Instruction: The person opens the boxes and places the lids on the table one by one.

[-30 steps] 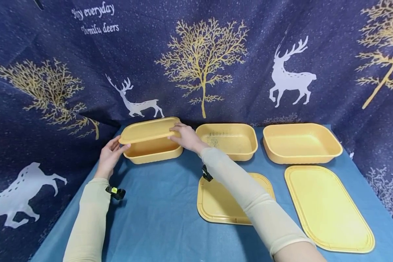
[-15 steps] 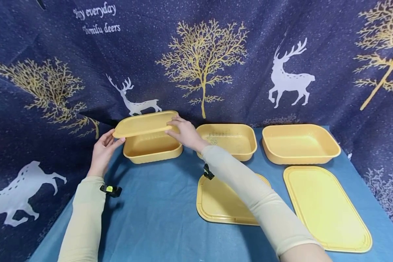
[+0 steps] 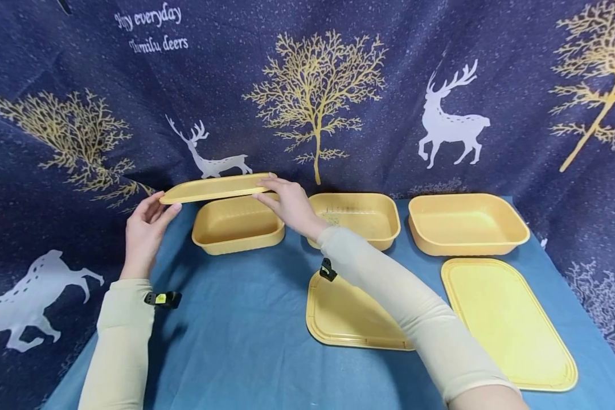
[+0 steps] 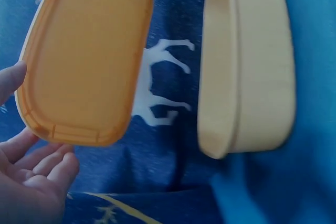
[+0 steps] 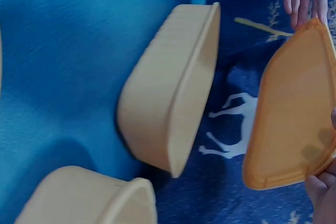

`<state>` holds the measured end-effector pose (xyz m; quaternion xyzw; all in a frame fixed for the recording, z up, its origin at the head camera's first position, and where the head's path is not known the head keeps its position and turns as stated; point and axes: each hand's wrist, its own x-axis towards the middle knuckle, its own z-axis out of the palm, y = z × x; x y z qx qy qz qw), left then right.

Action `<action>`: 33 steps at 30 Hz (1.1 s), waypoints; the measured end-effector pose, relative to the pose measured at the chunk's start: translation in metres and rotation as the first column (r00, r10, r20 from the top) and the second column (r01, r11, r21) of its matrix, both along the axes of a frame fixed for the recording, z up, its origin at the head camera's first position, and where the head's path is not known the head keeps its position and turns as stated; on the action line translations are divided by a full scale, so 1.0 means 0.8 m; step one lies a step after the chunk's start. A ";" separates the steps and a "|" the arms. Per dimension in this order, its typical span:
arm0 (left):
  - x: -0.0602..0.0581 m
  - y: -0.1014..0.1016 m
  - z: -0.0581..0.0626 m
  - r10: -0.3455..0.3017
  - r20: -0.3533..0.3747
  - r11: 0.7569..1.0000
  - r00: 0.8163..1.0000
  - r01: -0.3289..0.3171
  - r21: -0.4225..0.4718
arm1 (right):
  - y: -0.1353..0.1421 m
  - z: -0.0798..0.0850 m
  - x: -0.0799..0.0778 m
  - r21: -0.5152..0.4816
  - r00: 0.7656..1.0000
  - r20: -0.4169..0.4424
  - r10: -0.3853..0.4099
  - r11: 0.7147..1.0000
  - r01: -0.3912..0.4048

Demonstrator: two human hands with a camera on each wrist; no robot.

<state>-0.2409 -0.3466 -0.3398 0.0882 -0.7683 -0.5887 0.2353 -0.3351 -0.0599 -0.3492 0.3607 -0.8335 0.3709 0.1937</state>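
Observation:
A yellow plastic lid point(image 3: 212, 188) is held up above the left yellow container point(image 3: 238, 225), tilted, with a gap between them. My left hand point(image 3: 146, 230) grips the lid's left end, thumb on one side and fingers on the other. My right hand point(image 3: 292, 204) pinches its right end. In the left wrist view the lid's ridged underside point(image 4: 86, 61) faces the camera, apart from the container point(image 4: 252, 66). The right wrist view shows the lid point(image 5: 294, 108) between both hands, with the open container point(image 5: 163, 87) beside it.
Two more open yellow containers, a middle one point(image 3: 359, 219) and a right one point(image 3: 468, 225), stand along the back. Two lids lie flat in front, a middle one point(image 3: 353, 313) partly under my right sleeve and a right one point(image 3: 517, 324). A deer-print cloth point(image 3: 379, 114) hangs behind.
Both hands have raised the lid off the left container and shifted it to the left. The left hand has moved farther left and up. The other containers and lids stay where they were.

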 end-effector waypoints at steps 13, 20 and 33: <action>0.025 0.015 0.042 0.158 -0.121 0.955 0.980 -0.183 -0.235 | 0.015 0.045 0.031 -0.087 0.988 -0.150 -0.038 0.996 0.025; 0.032 0.025 0.056 0.174 -0.173 0.955 0.969 -0.209 -0.212 | 0.025 0.059 0.042 -0.096 0.986 -0.163 -0.047 0.995 0.032; 0.046 0.032 0.061 0.250 -0.171 0.897 0.953 -0.294 -0.330 | 0.034 0.054 0.052 -0.079 0.977 -0.212 0.018 0.996 -0.036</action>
